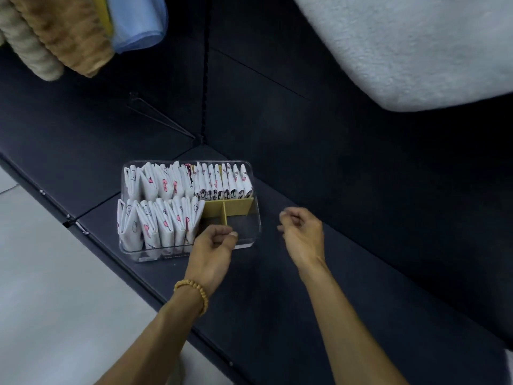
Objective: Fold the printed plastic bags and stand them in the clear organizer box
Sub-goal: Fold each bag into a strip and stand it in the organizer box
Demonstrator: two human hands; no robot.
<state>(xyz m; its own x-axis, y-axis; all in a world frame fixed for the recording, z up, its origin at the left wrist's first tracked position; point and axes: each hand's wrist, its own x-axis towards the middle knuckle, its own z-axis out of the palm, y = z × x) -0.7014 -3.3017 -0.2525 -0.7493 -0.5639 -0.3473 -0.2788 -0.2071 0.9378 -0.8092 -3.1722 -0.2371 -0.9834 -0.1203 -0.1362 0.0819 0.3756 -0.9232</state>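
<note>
Left hand: fingers curled in, thumb against forefinger, hanging over the near right corner of the clear organizer box. We cannot tell whether this grip pinches anything; nothing printed shows in it. Beaded bracelet on that wrist.

Right hand: loosely curled, holding nothing we can see, just to the right of the box and apart from it.

Box sits on the dark table. Folded printed bags stand on edge in two rows: the far row runs full width, the near row fills only the left part. A yellow divider marks off the near right section, which looks bare.

Our reading: the task is well along, and the next bag belongs in that open section. No loose, unfolded bag is in view, so one would have to be fetched from out of frame. To do the step well, we would crease the bag flat to match the others, lower it edge-down against the divider, and steady the near row so it does not lean into the gap.

Around: a white fluffy blanket upper right, tan and blue fabrics upper left, pale floor at left. Nothing blocks the box; the table edge is close on the left.
</note>
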